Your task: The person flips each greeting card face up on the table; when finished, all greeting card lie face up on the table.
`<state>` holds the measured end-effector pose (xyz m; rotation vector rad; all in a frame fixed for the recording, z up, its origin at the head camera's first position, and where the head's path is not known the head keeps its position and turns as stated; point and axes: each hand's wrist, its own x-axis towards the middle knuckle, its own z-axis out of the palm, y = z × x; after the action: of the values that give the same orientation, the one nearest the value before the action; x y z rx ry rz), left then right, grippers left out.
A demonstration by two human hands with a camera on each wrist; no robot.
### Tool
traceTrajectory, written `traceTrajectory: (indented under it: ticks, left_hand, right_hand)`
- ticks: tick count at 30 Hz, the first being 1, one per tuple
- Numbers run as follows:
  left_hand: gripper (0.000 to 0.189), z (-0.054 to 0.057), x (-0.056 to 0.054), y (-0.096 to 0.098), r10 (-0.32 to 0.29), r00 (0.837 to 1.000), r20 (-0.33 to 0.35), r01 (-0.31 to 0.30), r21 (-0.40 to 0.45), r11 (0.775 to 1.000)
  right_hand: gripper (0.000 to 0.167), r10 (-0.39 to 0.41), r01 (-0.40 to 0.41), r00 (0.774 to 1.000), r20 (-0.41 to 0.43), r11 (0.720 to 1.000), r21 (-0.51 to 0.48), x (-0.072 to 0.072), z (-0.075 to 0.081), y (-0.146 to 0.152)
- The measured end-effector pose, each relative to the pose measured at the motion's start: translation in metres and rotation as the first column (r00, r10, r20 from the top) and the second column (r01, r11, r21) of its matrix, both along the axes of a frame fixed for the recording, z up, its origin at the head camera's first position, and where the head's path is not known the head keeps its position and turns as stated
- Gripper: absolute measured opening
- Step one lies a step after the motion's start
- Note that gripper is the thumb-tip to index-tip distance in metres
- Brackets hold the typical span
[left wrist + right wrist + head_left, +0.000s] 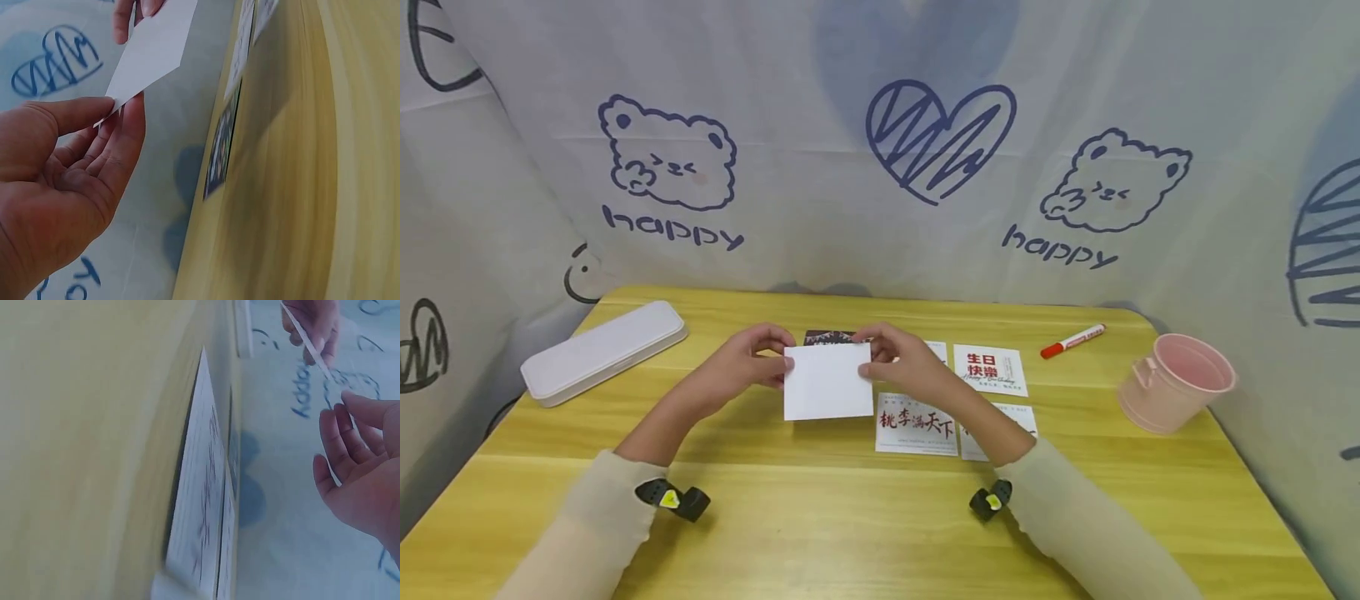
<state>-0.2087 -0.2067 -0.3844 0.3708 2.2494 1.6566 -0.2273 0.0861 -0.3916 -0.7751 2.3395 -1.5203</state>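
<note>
A blank white card (828,382) is held up above the table, its plain side facing me. At its left edge my left hand (751,361) pinches it between thumb and fingers. The right hand (898,360) grips the opposite edge, thumb on the front and fingers behind. In the left wrist view the white card (153,53) slants up from the left hand (75,156) to the right fingers. Behind it a dark printed card (829,337) lies partly hidden. Beside it lie a birthday card (991,369) and a card with red calligraphy (917,423).
Two more printed cards are partly covered by the right hand and forearm, one of them the lower right card (1024,419). A red marker (1073,342) and a pink bucket (1176,383) stand to the right. A white case (604,353) lies at the left, before a patterned curtain (805,208).
</note>
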Motion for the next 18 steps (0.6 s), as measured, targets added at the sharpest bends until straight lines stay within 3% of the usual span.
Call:
traceTrajectory:
  ticks: [7,12,16,18]
  left_hand:
    - [0.03,0.006,-0.005,0.041,-0.036,0.999,-0.034,0.037,0.022,0.999]
    - [0.029,0.005,-0.013,0.061,-0.039,0.999,-0.038,0.04,0.039,0.998]
    - [0.03,0.002,-0.017,0.071,-0.063,0.997,-0.037,0.065,0.058,0.996]
    - [0.032,0.0,-0.017,0.074,-0.079,0.996,-0.052,0.081,0.052,0.995]
  right_hand:
    - [0.034,-0.047,0.047,0.999,-0.024,0.999,-0.006,0.01,0.006,0.046]
    - [0.037,0.01,-0.009,0.997,-0.072,1.0,0.005,0.013,0.021,0.064]
    - [0.037,0.077,-0.078,0.996,-0.055,0.997,-0.02,0.014,0.03,0.072]
    - [0.031,0.073,-0.074,0.997,-0.038,0.997,-0.027,0.015,0.033,0.073]
